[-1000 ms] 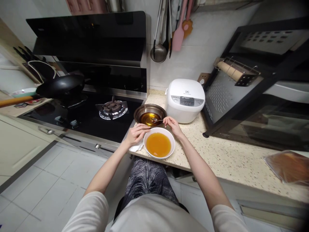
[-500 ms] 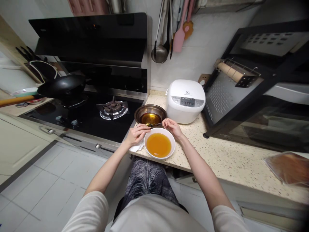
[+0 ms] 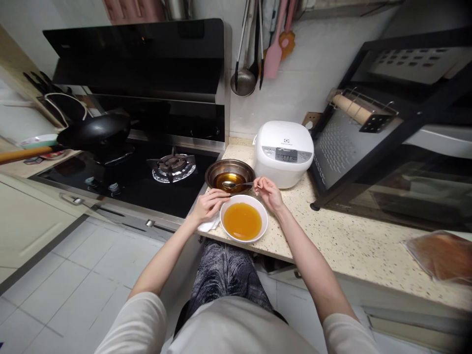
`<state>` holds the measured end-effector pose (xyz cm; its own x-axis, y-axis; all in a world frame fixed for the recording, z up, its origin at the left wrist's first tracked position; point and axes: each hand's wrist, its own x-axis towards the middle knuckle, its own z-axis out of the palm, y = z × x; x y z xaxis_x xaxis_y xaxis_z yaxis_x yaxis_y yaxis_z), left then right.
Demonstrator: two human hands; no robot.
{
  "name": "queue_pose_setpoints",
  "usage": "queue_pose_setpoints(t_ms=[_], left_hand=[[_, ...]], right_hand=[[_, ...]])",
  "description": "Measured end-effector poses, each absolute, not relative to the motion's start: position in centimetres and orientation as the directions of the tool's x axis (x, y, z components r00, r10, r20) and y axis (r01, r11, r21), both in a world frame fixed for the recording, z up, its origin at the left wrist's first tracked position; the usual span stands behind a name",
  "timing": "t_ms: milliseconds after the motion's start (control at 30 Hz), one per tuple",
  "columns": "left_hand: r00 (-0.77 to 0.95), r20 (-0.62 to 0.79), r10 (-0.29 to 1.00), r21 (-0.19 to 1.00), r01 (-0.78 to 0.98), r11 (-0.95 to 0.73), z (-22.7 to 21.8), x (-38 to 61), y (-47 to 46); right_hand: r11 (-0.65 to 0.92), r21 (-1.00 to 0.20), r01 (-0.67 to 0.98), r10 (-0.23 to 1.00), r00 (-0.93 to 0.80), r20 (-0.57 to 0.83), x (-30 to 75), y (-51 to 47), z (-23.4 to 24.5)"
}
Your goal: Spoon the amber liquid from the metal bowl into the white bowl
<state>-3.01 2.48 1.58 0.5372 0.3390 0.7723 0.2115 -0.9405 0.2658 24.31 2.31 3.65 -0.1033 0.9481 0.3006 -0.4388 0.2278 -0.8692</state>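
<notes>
Spooning amber liquid out of one bowl is the step we judge to be in hand.

Far left: black wok [image 3: 94,130] on the hob [image 3: 147,182], untouched.

Left hand [image 3: 210,204]: fingers together and loosely curled, laid against the far-left rim of the white bowl [image 3: 263,216]. We cannot tell whether it pinches the rim or only steadies it. A white cloth [image 3: 208,226] lies under the wrist.

White bowl: at the near edge of the bench [image 3: 332,236], upright, holding a shallow pool of opaque orange liquid.

Steel bowl [image 3: 212,172]: just beyond the white bowl and near it, holding a darker, clear amber liquid.

Spoon [image 3: 236,185]: metal, roughly level, its tip over the amber pool. Whether it dips into the liquid or hangs just above is too small to tell.

Right hand [image 3: 271,192]: thumb and forefingers pinching the handle end, the other fingers curled.

Right of that: white rice cooker [image 3: 283,152], lid closed.

Judgement: a move from here calls for a level spoon and a short, slow path, with the left hand bracing the white bowl.
</notes>
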Motion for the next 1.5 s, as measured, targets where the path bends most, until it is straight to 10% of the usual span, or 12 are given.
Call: queue_pose_setpoints(t_ms=[1500], left_hand=[[0.541,0.764,0.352,0.272,0.225,-0.936,1.4,-3.2,2.5]], right_hand=[[0.324,-0.885,-0.336,0.825,-0.358,0.438,28.7,-1.3,8.5]])
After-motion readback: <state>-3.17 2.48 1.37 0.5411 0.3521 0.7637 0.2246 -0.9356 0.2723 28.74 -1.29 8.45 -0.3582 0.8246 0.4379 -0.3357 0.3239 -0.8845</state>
